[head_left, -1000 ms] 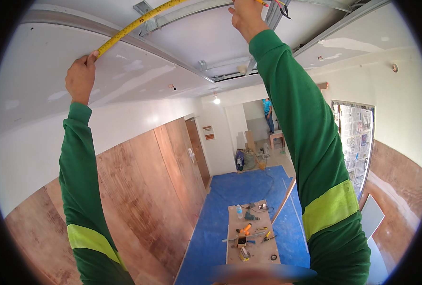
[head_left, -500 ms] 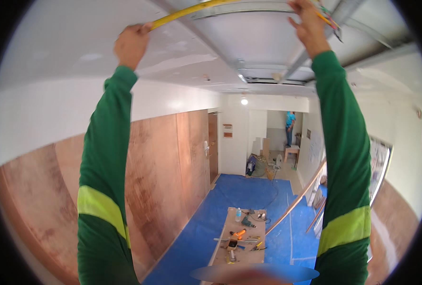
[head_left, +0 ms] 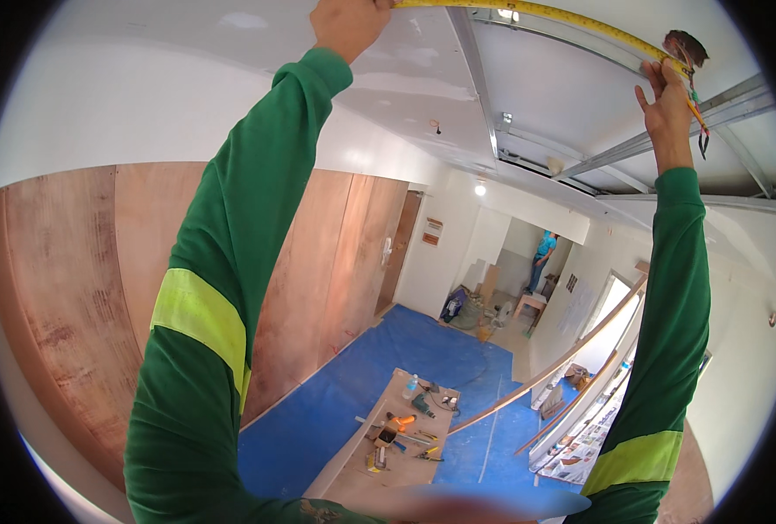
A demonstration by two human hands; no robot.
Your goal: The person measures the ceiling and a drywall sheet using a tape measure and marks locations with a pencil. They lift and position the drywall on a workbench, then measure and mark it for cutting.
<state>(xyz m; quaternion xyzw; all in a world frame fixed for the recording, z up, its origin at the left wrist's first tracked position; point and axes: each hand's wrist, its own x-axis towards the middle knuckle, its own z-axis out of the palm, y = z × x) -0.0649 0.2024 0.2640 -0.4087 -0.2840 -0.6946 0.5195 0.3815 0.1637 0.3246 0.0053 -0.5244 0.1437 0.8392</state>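
Both my arms, in green sleeves with lime bands, reach up to the ceiling. My left hand (head_left: pixel 350 28) is closed at the left end of a yellow tape measure blade (head_left: pixel 562 17); its fingertips are partly cut off by the upper edge. The blade stretches across beneath the open ceiling frame (head_left: pixel 571 44). At its right end my right hand (head_left: pixel 667 112) has raised fingers against the blade, seemingly pinching it, with the thumb side apart. Beside that hand, coloured wires (head_left: pixel 695 96) hang from a dark ceiling hole (head_left: pixel 686 47).
Below stands a work table (head_left: pixel 344 472) with a bottle (head_left: pixel 410 386), an orange drill (head_left: pixel 401 422), a green drill (head_left: pixel 423 404) and several hand tools. Blue sheeting (head_left: pixel 318 419) covers the floor. A long wooden strip (head_left: pixel 527 384) leans at right. Another person (head_left: pixel 541 260) stands far back.
The view has tilted and turned, with both hands now farther right in it. More of the tape blade shows between them, and the dark ceiling hole has come into view.
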